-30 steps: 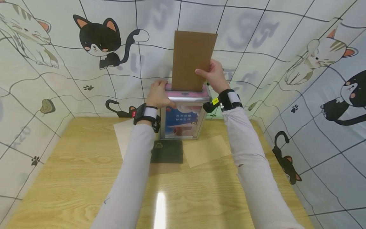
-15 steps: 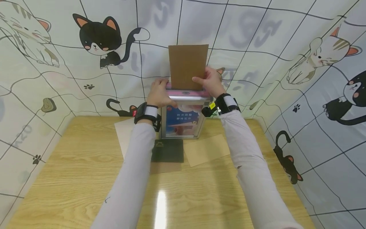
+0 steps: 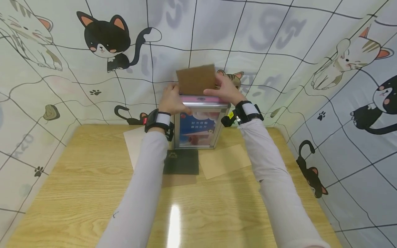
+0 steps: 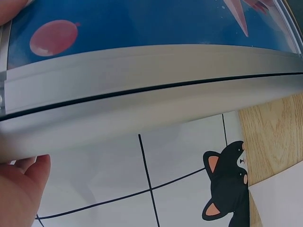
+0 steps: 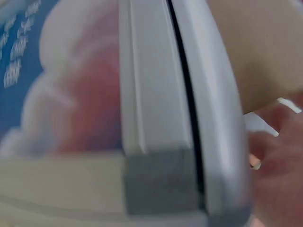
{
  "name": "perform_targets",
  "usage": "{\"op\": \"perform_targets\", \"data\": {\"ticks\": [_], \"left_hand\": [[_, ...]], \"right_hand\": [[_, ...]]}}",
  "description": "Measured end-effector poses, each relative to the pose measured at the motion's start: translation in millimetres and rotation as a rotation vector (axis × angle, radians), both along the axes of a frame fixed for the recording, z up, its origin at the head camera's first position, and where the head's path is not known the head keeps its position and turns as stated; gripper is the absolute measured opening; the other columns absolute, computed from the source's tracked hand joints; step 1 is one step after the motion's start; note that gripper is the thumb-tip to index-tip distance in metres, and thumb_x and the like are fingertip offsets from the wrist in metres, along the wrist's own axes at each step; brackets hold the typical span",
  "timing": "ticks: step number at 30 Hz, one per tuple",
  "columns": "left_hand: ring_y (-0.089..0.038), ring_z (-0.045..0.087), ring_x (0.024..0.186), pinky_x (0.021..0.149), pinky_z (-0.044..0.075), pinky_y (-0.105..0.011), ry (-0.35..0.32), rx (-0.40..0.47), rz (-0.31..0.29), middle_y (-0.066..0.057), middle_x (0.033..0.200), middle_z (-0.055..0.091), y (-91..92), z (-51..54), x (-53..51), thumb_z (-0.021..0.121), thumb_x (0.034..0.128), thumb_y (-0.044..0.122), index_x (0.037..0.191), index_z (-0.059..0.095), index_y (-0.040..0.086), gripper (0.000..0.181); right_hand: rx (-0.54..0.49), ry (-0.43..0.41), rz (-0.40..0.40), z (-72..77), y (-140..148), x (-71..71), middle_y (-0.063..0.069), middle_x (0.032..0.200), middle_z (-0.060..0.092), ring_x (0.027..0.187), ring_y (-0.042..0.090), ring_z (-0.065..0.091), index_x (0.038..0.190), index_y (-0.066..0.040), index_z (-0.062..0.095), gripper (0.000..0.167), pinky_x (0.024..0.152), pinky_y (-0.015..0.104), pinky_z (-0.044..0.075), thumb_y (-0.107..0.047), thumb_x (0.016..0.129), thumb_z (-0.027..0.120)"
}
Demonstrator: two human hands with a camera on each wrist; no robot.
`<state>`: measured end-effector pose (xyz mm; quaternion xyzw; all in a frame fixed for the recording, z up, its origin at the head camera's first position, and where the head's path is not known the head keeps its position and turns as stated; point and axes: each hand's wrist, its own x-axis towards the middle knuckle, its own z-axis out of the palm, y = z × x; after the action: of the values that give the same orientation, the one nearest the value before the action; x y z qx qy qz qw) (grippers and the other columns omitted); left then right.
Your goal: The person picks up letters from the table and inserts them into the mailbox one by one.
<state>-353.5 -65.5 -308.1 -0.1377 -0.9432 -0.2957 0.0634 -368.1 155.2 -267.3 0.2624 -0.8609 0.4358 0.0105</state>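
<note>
A silver-framed box with a pink top (image 3: 204, 100) and a blue picture front stands upright at the table's back. A brown sheet (image 3: 196, 80) rises slightly tilted from its top, the lower part hidden. My right hand (image 3: 227, 90) pinches the sheet's right edge just above the box. Around the box's left top corner my left hand (image 3: 172, 100) grips, thumb on the front. In the left wrist view, fingers (image 4: 39, 172) lie along the far side of the silver frame (image 4: 142, 101). The right wrist view shows the brown sheet (image 5: 255, 42) behind the frame, beside my blurred right hand (image 5: 279, 161).
On the wooden table (image 3: 93, 172), a dark green envelope (image 3: 181, 162) lies in front of the box, partly over a brown one (image 3: 180, 181). A tan envelope (image 3: 224, 161) is to the right, a white sheet (image 3: 133, 141) to the left. A cat-patterned curtain (image 3: 173, 62) hangs behind.
The brown sheet has moved down into the box top, so much less of it shows, and it now tilts. My right hand has moved down and slightly left; my left hand stays on the box.
</note>
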Motion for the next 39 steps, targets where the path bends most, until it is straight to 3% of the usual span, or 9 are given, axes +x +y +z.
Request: {"op": "perform_targets", "data": {"ticks": [3,5,13,20,24,27,30,33,39], "left_hand": [[-0.029,0.028,0.126,0.102,0.032,-0.041,0.004,0.018,-0.008,-0.013,0.142,0.03,0.4,0.1,-0.5,0.083,0.0453,0.036,0.137,0.035,0.007,0.108],[-0.029,0.029,0.126,0.102,0.032,-0.041,0.009,0.024,-0.008,-0.013,0.142,0.03,0.6,0.0,-0.4,0.084,0.0444,0.035,0.138,0.034,0.007,0.109],[-0.03,0.031,0.125,0.101,0.034,-0.043,0.02,0.022,0.004,-0.014,0.141,0.031,1.2,-2.3,2.5,0.084,0.0428,0.035,0.137,0.035,0.007,0.11],[-0.029,0.028,0.127,0.101,0.034,-0.043,0.016,-0.005,0.004,-0.013,0.142,0.029,1.9,-5.2,0.8,0.083,0.0438,0.039,0.138,0.034,0.008,0.111],[-0.03,0.027,0.129,0.1,0.034,-0.045,0.001,-0.004,0.001,-0.013,0.143,0.027,-0.9,-5.2,-1.0,0.083,0.044,0.041,0.14,0.032,0.008,0.113],[-0.031,0.028,0.127,0.1,0.034,-0.044,-0.002,0.009,-0.004,-0.014,0.143,0.026,-2.8,-6.0,-2.8,0.083,0.0437,0.04,0.14,0.031,0.007,0.114],[-0.031,0.03,0.126,0.101,0.033,-0.044,0.003,0.024,-0.006,-0.015,0.143,0.026,-7.6,-5.7,-2.3,0.083,0.0436,0.037,0.14,0.031,0.006,0.114],[-0.032,0.029,0.126,0.101,0.033,-0.044,0.008,0.028,-0.009,-0.016,0.143,0.026,-10.6,-5.2,-1.7,0.083,0.0438,0.036,0.14,0.03,0.006,0.114],[-0.033,0.026,0.128,0.102,0.031,-0.045,-0.009,0.039,-0.041,-0.016,0.145,0.022,-6.3,-6.7,-1.0,0.083,0.0454,0.038,0.141,0.029,0.006,0.115]], "right_hand": [[0.127,0.008,0.019,6.7,6.8,1.9,0.0,0.153,0.002,0.138,0.015,0.006,0.146,-0.025,-0.001,0.109,0.112,0.038,0.008,-0.065,0.068,0.063],[0.175,0.005,0.008,8.8,9.9,2.4,-0.005,0.151,-0.011,0.137,0.011,-0.005,0.144,-0.03,-0.011,0.116,0.111,0.04,0.001,-0.073,0.062,0.059],[0.234,0.001,-0.045,5.8,14.2,10.9,-0.007,0.15,-0.015,0.135,0.012,-0.016,0.144,-0.033,-0.009,0.106,0.109,0.049,-0.004,-0.055,0.071,0.066],[0.306,-0.006,-0.02,-7.7,17.0,11.2,-0.005,0.151,-0.013,0.133,0.015,-0.023,0.145,-0.032,-0.006,0.108,0.106,0.057,-0.004,-0.05,0.071,0.07],[0.41,0.01,-0.042,-17.3,13.7,11.0,0.007,0.152,-0.006,0.134,0.034,-0.016,0.147,-0.027,0.004,0.112,0.103,0.063,-0.001,-0.048,0.064,0.076],[0.471,0.047,-0.099,-26.6,10.1,11.2,0.013,0.151,0.002,0.134,0.044,-0.001,0.146,-0.023,0.016,0.112,0.104,0.062,0.013,-0.05,0.057,0.079],[0.434,0.056,-0.125,-31.8,3.5,10.7,0.014,0.151,0.009,0.132,0.04,0.02,0.145,-0.02,0.024,0.11,0.1,0.052,0.03,-0.045,0.055,0.082],[0.41,0.049,-0.119,-31.9,-0.4,10.6,0.014,0.148,0.017,0.122,0.033,0.035,0.144,-0.017,0.026,0.11,0.095,0.045,0.037,-0.038,0.054,0.084],[0.445,0.027,-0.115,-31.4,5.2,10.4,0.011,0.142,0.023,0.115,0.03,0.039,0.144,-0.015,0.024,0.109,0.095,0.044,0.038,-0.03,0.054,0.083]]}}
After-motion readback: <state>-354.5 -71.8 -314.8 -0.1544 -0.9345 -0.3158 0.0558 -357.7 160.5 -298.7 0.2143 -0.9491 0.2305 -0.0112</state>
